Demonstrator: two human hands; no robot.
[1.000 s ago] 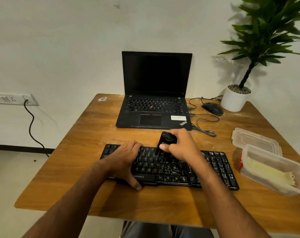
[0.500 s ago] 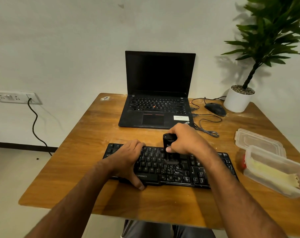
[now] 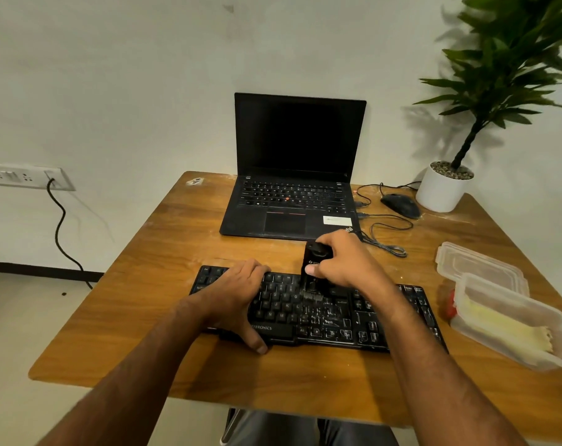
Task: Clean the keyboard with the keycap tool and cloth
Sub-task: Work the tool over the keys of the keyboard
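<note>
A black keyboard (image 3: 337, 320) lies across the near half of the wooden table (image 3: 144, 317). My left hand (image 3: 237, 294) rests flat on its left part, with the thumb down at the front edge. My right hand (image 3: 347, 262) grips a black keycap tool (image 3: 315, 262) that stands nearly upright. Its lower end touches the keys near the keyboard's middle, in the upper rows. A yellow cloth (image 3: 511, 329) lies inside a clear plastic container (image 3: 485, 336) at the right edge of the table.
An open black laptop (image 3: 292, 214) stands behind the keyboard. To its right are a black mouse (image 3: 402, 204), a loose cable (image 3: 385, 246) and a white plant pot (image 3: 440, 191). A clear lid (image 3: 476, 265) lies behind the container.
My right hand has shifted the tool a little to the right over the keys and stood it more upright. My left hand has stayed on the keyboard.
</note>
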